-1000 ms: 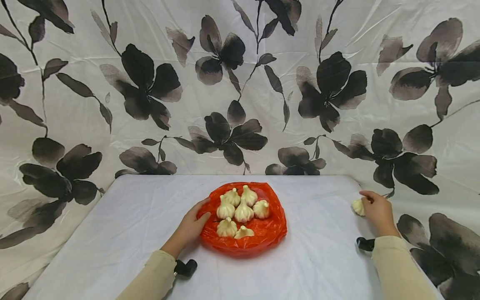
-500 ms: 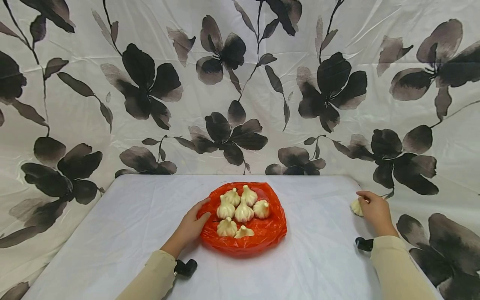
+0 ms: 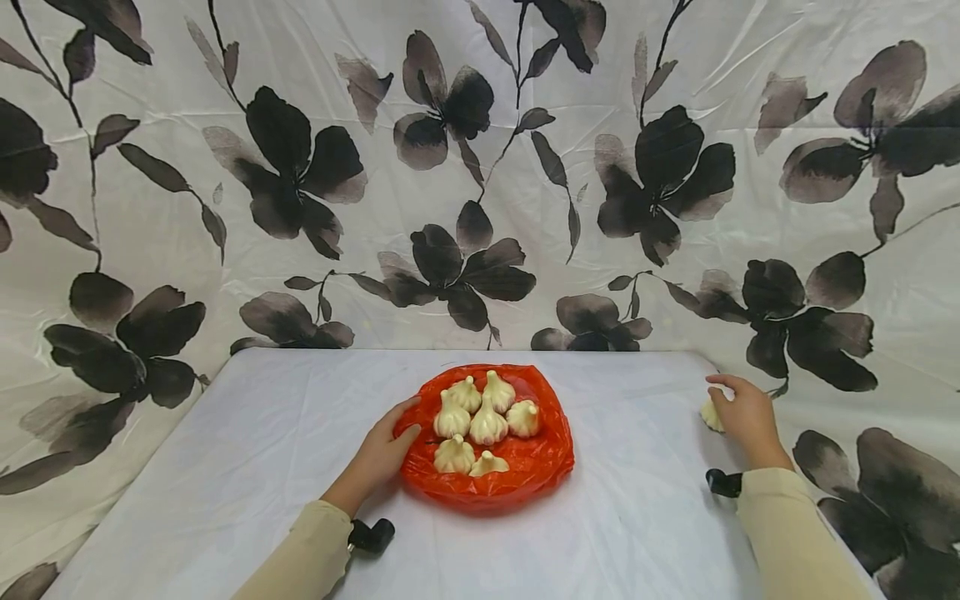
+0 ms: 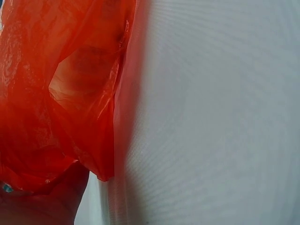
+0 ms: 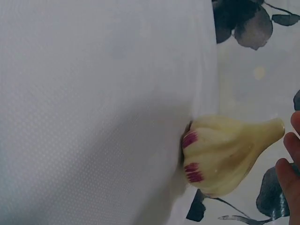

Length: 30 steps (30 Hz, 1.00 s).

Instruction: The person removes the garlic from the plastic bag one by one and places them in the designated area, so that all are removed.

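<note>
A red plastic bag (image 3: 525, 475), its mouth spread open, sits mid-table with several garlic bulbs (image 3: 488, 425) inside. My left hand (image 3: 382, 450) holds its left side, thumb and fingers curled over the rim; in the left wrist view the red plastic (image 4: 61, 112) fills the left part. At the table's right edge stands a single garlic bulb (image 5: 225, 154), pale with purple streaks at its base and its stem pointing away from the table. My right hand (image 3: 746, 417) is beside it and partly covers it in the head view. Its fingertips (image 5: 286, 171) show just off the stem, apart from it.
A white cloth covers the table (image 3: 630, 500). Behind and to the sides hangs a white sheet (image 3: 555, 242) with a dark floral print. Each wrist carries a small black camera, one at the left wrist (image 3: 371, 536) and one at the right.
My right hand has shifted slightly left, its fingers now raised off the single garlic bulb. The left hand and the bag have stayed put.
</note>
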Available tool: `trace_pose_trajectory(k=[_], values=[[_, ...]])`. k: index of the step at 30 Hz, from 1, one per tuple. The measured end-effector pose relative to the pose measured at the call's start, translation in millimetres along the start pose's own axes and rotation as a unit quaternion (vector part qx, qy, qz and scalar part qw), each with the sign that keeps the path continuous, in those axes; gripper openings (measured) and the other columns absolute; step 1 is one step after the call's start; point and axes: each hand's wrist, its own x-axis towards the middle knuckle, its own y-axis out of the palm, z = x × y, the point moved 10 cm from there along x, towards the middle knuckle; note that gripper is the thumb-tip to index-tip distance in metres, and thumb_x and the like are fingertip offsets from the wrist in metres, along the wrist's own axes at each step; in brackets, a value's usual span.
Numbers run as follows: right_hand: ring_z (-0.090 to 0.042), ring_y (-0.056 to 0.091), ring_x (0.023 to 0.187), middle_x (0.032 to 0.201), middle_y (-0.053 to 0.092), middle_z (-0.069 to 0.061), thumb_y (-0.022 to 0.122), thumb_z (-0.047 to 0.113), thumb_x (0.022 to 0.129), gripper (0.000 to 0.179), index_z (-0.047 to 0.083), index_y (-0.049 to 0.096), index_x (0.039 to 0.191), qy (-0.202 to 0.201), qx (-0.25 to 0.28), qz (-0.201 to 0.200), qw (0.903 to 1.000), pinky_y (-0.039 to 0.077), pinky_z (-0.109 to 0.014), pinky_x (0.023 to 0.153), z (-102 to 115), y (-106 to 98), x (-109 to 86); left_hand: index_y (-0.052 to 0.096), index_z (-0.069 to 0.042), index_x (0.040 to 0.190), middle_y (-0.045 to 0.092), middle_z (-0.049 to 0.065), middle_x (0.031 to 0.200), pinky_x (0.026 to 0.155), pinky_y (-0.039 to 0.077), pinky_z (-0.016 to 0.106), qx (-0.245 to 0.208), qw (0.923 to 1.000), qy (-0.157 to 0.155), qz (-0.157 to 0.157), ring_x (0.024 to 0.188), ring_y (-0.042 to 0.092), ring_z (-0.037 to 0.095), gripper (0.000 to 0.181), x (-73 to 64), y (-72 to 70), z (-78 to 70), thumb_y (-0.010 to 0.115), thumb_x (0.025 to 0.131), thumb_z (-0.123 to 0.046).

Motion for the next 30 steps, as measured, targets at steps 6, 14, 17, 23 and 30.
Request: trace_pose_trajectory(k=[6,14,17,23,30], values=[[-0.051,0.045,0.126,0.136,0.051,-0.031,0.052,0.016,0.097,0.033,0.001,0.06,0.125,-0.033,0.007,-0.015,0.9993,0.038,-0.064,0.101,21,-4,-0.8,0.036,-0.026,0.149,0.034,0.012,0.156,0.113,0.029,0.062,-0.002,1.0,0.001,-0.001,0.144,0.029,0.039,0.051,-1.0,-0.7,-0.7,0.049,0.1,-0.023],[-0.051,0.041,0.13,0.141,0.046,-0.029,0.054,0.021,0.098,0.037,0.006,0.056,0.132,-0.047,0.01,0.001,0.9988,0.036,-0.066,0.102,45,-1,-2.8,0.036,-0.025,0.149,0.034,0.011,0.156,0.112,0.03,0.061,-0.006,1.0,0.001,0.002,0.144,0.03,0.039,0.051,-1.2,-0.1,-0.5,0.049,0.1,-0.023],[-0.051,0.042,0.129,0.14,0.047,-0.028,0.055,0.021,0.098,0.038,0.007,0.056,0.132,-0.068,0.009,-0.002,0.9977,0.037,-0.067,0.1,56,0,-5.2,0.036,-0.026,0.149,0.033,0.011,0.156,0.112,0.03,0.061,-0.004,1.0,-0.002,0.002,0.144,0.03,0.039,0.051,-0.9,-0.1,0.1,0.048,0.1,-0.023],[-0.048,0.046,0.126,0.139,0.051,-0.024,0.057,0.024,0.097,0.039,0.008,0.056,0.133,-0.097,0.015,-0.009,0.9951,0.042,-0.065,0.096,72,5,-9.6,0.036,-0.026,0.149,0.033,0.011,0.156,0.113,0.029,0.061,-0.006,1.0,0.001,0.001,0.145,0.029,0.038,0.051,-1.4,-0.3,-1.2,0.049,0.1,-0.023],[-0.046,0.053,0.117,0.136,0.053,-0.022,0.06,0.023,0.096,0.04,0.008,0.057,0.132,-0.133,0.029,-0.014,0.9906,0.047,-0.06,0.094,94,8,-15.2,0.035,-0.027,0.149,0.033,0.011,0.156,0.113,0.03,0.06,-0.004,1.0,-0.006,0.005,0.144,0.03,0.038,0.051,-1.9,0.2,-1.0,0.048,0.1,-0.024]])
